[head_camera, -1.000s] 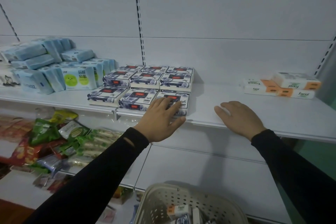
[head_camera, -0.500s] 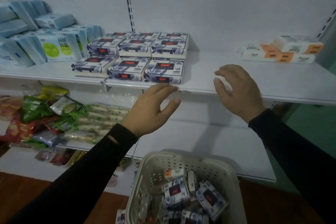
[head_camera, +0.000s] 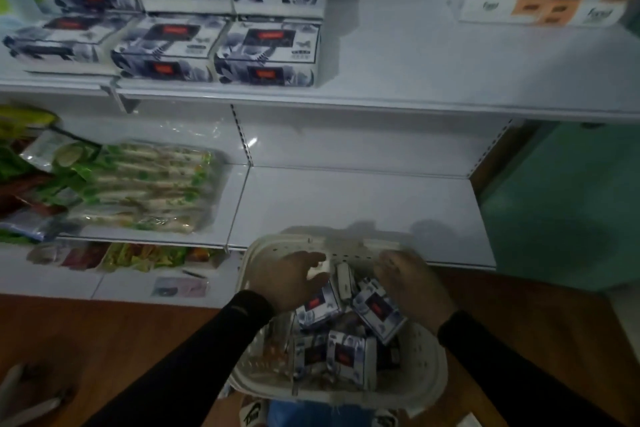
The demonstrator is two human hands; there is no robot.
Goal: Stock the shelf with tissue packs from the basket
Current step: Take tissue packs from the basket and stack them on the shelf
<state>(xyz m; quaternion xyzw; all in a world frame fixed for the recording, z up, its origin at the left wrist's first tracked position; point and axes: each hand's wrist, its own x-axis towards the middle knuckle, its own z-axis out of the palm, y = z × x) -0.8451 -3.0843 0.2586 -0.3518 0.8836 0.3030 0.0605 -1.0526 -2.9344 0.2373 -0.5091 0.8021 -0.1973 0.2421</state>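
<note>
From the head camera, your left hand and right hand are now down in the basket, over the tissue packs. Fingers bend a little; I cannot tell if they hold a pack. A moment ago both hands were up at the shelf. Now it looks like you are picking more packs.

Left hand reaching low, fingers loosely spread, right hand alongside, knuckles up
</note>
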